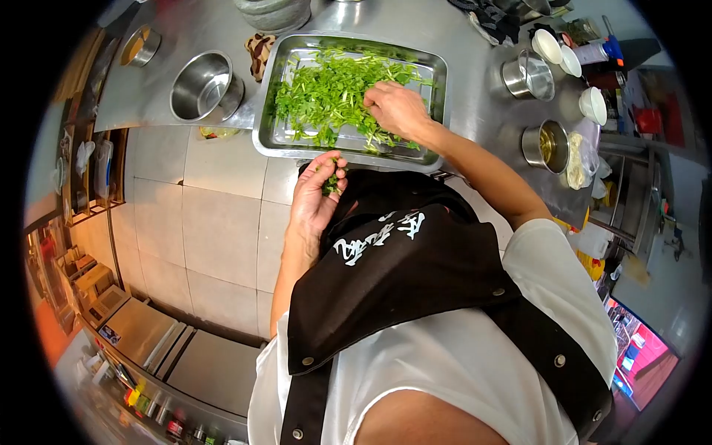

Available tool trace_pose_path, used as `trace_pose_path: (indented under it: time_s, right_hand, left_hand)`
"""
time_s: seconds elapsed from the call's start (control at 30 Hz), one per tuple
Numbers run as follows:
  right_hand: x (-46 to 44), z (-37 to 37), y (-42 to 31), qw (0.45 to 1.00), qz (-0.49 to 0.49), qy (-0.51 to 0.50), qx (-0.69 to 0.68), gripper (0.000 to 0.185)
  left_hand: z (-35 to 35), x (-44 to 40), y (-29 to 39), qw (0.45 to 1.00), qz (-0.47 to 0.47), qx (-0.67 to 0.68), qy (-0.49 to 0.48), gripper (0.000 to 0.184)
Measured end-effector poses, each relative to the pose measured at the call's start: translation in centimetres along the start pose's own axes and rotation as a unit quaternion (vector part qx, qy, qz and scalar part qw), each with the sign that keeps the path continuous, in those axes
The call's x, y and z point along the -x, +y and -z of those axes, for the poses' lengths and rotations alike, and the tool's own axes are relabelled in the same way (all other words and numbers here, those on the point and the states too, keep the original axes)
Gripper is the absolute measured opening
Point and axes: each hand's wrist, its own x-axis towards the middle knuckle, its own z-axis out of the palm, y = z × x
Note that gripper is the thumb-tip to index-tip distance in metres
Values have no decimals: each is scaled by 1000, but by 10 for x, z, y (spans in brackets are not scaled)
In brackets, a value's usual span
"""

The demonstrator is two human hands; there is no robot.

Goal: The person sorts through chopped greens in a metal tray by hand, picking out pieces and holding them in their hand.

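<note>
Chopped leafy green herbs [319,93] lie spread over a rectangular metal tray [262,126] on the steel counter. My right hand [399,110] reaches into the tray from the right, its curled fingers down among the greens at that side; what they pinch, if anything, is hidden. In front of the tray's near edge, my left hand [315,196] is held palm up, closed around a small bunch of herbs [331,182]. Dark green leaves show between its thumb and fingers.
Left of the tray stand a deep metal pot [204,87] and a smaller metal bowl [141,46]. A stone mortar [274,13] and patterned cloth [259,55] sit behind. Metal pots [528,76], white bowls [546,46] and a plastic bag [582,159] line the right side.
</note>
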Motion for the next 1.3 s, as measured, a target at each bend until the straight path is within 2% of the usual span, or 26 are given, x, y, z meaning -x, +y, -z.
trace_pose_path:
  time_s: [0.1,0.13,0.23,0.33,0.53,0.67,0.77,0.97,1.07,1.17,1.27,1.3]
  right_hand:
    - [1,12,2,995,-53,-26,-86,10]
    - [2,14,4,980,-83,-50,-176,10]
    - [3,21,11,878,-169,-115,-432,16]
    - [4,33,12,797,-260,-197,-508,16]
    - [9,42,1,763,-238,-232,-555,14]
    - [14,45,-18,802,-180,-247,-513,11]
    - [17,48,-29,824,-118,-239,-500,11]
    - [20,51,-33,836,-117,-221,-488,10]
    - [21,46,-29,837,-86,-204,-500,9]
    - [21,46,-29,853,-56,-192,-481,10]
    - [23,53,-38,914,-28,-165,-370,9]
    - [23,52,-37,907,-38,-160,-387,9]
  left_hand:
    - [1,2,0,1000,-1,4,-2,21]
    - [1,2,1,1000,-1,4,-1,21]
    - [-7,3,3,1000,3,1,1,21]
    - [-16,2,5,1000,10,-9,-6,21]
    - [-37,-8,7,998,16,-60,1,24]
    - [-49,-16,1,994,6,-105,11,23]
    - [-49,-19,-4,995,-1,-97,21,15]
    - [-46,-18,-5,995,3,-89,36,9]
    - [-49,-16,-3,995,0,-95,34,8]
    - [-51,-15,-3,995,-2,-93,29,8]
    - [-49,-16,-4,995,-5,-89,32,9]
    - [-47,-17,-5,995,-6,-89,34,9]
